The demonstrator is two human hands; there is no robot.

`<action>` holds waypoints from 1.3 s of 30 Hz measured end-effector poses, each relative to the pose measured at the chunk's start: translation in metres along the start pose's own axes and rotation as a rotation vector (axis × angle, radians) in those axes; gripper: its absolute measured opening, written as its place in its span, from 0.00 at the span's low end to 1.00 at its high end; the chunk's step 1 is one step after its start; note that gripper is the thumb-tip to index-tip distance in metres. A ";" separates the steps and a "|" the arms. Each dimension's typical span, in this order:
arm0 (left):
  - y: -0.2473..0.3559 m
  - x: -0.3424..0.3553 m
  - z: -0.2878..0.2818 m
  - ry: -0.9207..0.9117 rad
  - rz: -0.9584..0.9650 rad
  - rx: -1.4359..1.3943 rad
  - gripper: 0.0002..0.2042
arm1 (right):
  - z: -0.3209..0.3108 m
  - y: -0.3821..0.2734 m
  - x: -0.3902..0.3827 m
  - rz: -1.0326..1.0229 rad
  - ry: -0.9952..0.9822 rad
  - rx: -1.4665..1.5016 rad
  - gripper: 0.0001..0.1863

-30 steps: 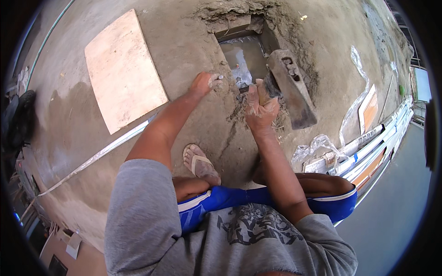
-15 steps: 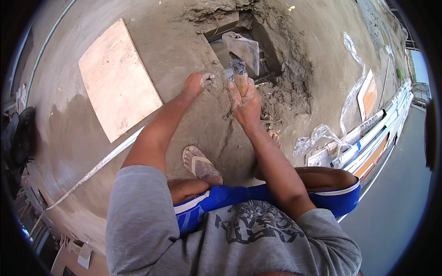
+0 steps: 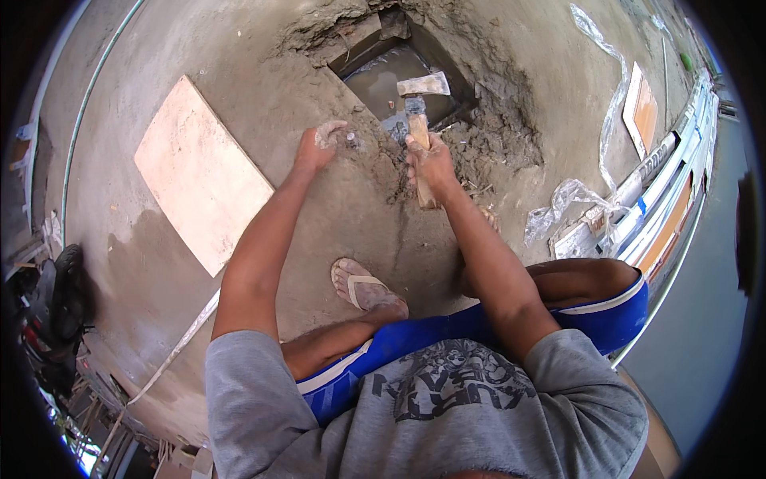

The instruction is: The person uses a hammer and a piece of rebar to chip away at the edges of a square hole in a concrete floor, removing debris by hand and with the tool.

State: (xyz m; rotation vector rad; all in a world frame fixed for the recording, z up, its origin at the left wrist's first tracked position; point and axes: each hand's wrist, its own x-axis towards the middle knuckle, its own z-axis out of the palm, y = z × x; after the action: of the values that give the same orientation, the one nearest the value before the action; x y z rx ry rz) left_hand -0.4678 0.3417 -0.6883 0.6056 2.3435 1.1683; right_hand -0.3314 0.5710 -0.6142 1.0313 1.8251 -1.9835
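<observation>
My right hand point(image 3: 432, 164) is closed around the wooden handle of a trowel point(image 3: 423, 85), whose grey, muddy blade is tilted over a square pit. Wet grey mud lies in the pit point(image 3: 471, 68), which has straight dark walls. To its left, my left hand point(image 3: 321, 145) hovers near the muddy rim, smeared with grey. Its fingers are partly stretched, with nothing visible in them. A small pale lump point(image 3: 351, 137) shows on the ground beside its fingertips.
Crumbly wet mud point(image 3: 507, 120) surrounds the pit. A flat pale board point(image 3: 199, 172) lies on the left, past it a green hose point(image 3: 89, 112). On the right are crumpled clear plastic point(image 3: 562, 203) and stacked long white strips point(image 3: 678, 180). My sandalled foot point(image 3: 355, 283) is below the left hand.
The trowel blade has turned from showing its broad face to a narrow, foreshortened one. My left hand has shifted left and its fingers have loosened. The view has moved slightly.
</observation>
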 end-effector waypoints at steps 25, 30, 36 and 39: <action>0.002 0.007 -0.035 0.303 -0.203 -0.277 0.22 | 0.012 0.009 0.016 0.131 -0.367 -0.264 0.17; 0.017 0.004 -0.033 0.310 -0.142 -0.187 0.22 | 0.001 0.010 0.038 0.057 -0.094 0.119 0.14; 0.004 -0.008 -0.023 0.393 -0.160 -0.340 0.26 | 0.028 0.034 0.021 0.109 -0.341 -0.365 0.08; 0.004 -0.006 -0.017 0.454 -0.182 -0.585 0.28 | 0.017 0.016 0.024 0.158 -0.326 -0.294 0.13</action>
State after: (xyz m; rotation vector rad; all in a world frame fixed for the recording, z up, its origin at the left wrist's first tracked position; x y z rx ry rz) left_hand -0.4717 0.3296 -0.6749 -0.0869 2.1518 1.9401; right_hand -0.3441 0.5583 -0.6428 0.6935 1.7291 -1.6194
